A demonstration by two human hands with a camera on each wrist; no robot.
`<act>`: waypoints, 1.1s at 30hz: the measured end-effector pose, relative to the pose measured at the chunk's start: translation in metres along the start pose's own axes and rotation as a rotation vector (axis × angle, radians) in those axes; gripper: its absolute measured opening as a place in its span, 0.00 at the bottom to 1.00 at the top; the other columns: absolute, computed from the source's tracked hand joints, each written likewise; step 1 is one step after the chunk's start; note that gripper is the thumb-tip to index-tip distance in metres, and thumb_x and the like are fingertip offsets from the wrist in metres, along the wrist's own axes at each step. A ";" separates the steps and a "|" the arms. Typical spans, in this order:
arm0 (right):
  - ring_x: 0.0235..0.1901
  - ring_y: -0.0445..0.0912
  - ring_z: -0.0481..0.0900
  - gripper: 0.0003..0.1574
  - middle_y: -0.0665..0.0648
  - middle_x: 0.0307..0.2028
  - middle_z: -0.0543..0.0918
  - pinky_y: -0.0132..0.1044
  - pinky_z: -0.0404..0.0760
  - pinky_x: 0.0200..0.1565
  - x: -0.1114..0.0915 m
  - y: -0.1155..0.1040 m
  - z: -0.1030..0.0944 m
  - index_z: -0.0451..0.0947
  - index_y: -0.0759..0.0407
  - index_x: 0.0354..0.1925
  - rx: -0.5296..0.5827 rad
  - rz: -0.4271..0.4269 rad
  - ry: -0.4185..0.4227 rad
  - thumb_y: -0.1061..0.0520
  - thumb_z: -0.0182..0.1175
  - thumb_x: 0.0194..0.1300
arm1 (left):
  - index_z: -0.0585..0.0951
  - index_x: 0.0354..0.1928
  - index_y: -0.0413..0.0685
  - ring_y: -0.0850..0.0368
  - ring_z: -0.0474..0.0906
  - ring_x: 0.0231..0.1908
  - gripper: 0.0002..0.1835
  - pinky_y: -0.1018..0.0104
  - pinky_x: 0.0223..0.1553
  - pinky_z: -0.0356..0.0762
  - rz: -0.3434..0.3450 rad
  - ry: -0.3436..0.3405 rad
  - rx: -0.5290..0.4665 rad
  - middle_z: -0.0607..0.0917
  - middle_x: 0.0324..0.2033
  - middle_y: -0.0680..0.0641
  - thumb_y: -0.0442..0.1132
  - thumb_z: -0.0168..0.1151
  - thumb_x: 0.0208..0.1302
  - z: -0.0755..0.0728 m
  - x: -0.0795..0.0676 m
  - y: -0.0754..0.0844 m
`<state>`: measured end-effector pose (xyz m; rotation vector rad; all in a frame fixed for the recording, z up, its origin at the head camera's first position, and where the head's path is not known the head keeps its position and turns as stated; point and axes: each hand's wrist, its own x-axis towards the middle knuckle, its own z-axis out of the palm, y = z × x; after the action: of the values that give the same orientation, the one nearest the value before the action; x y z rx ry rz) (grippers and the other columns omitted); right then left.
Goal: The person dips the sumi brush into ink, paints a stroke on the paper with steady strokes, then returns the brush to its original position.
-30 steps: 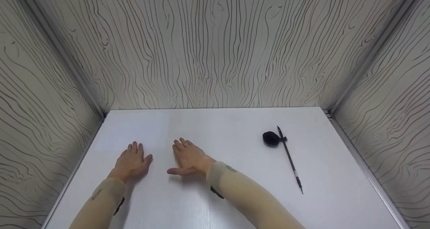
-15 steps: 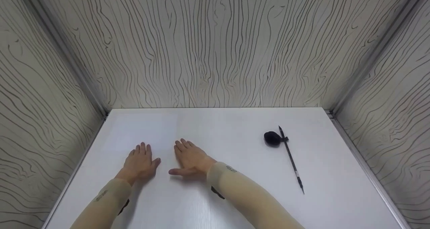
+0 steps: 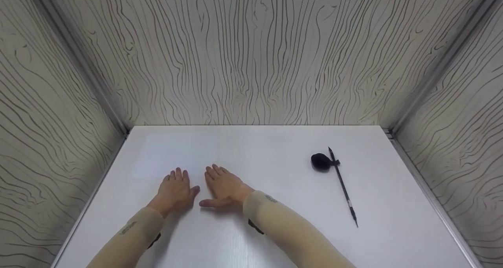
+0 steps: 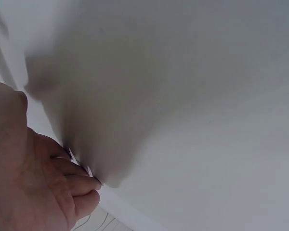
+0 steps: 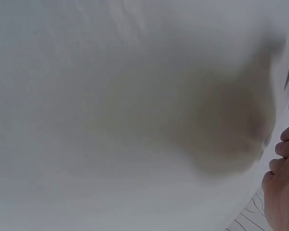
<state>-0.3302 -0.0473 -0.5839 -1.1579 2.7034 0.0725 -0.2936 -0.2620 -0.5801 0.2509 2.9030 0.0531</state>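
Both hands are flat on the white desk [image 3: 275, 150], palms down, fingers straight and holding nothing: left hand [image 3: 176, 189] and right hand [image 3: 224, 186] lie just beside each other, left of the middle. Well off to the right lie 1 black brush pen [image 3: 342, 185] and 1 small black lump [image 3: 321, 162] touching its top end. Each beige sleeve [image 3: 275, 217] has a tiny mark, too small to read.
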 end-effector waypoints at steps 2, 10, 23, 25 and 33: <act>0.93 0.54 0.49 0.70 0.60 0.93 0.51 0.44 0.52 0.92 -0.001 0.001 0.002 0.49 0.59 0.92 0.003 0.003 0.003 0.12 0.42 0.77 | 0.60 0.82 0.19 0.18 0.61 0.83 0.45 0.29 0.85 0.63 0.006 0.000 0.003 0.62 0.82 0.16 0.58 0.48 0.89 -0.001 -0.001 0.005; 0.94 0.54 0.47 0.70 0.58 0.93 0.48 0.42 0.51 0.92 -0.003 0.003 0.009 0.47 0.58 0.92 0.020 -0.001 0.001 0.12 0.41 0.77 | 0.65 0.81 0.20 0.20 0.67 0.81 0.43 0.31 0.84 0.67 0.040 0.011 0.037 0.67 0.80 0.17 0.57 0.48 0.89 -0.003 -0.005 0.023; 0.94 0.56 0.45 0.72 0.60 0.93 0.46 0.41 0.50 0.92 -0.006 0.010 0.013 0.46 0.60 0.92 0.059 -0.033 -0.016 0.12 0.42 0.76 | 0.64 0.82 0.22 0.22 0.61 0.85 0.50 0.29 0.85 0.63 0.082 0.045 -0.077 0.63 0.84 0.21 0.67 0.48 0.87 0.009 -0.006 0.023; 0.94 0.55 0.45 0.72 0.59 0.93 0.45 0.41 0.50 0.92 -0.007 0.012 0.013 0.46 0.60 0.92 0.070 -0.031 -0.019 0.12 0.43 0.75 | 0.62 0.84 0.24 0.24 0.57 0.87 0.51 0.28 0.86 0.61 0.096 0.046 -0.116 0.60 0.86 0.23 0.68 0.48 0.86 0.012 -0.008 0.021; 0.94 0.54 0.45 0.73 0.58 0.94 0.45 0.41 0.51 0.91 -0.011 0.018 0.014 0.45 0.58 0.92 0.074 -0.024 -0.032 0.12 0.45 0.74 | 0.59 0.87 0.30 0.26 0.51 0.90 0.51 0.29 0.88 0.57 0.150 0.046 -0.140 0.56 0.89 0.28 0.69 0.48 0.85 0.015 -0.009 0.013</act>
<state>-0.3335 -0.0254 -0.5956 -1.1576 2.6401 -0.0121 -0.2793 -0.2507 -0.5919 0.4468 2.9039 0.2900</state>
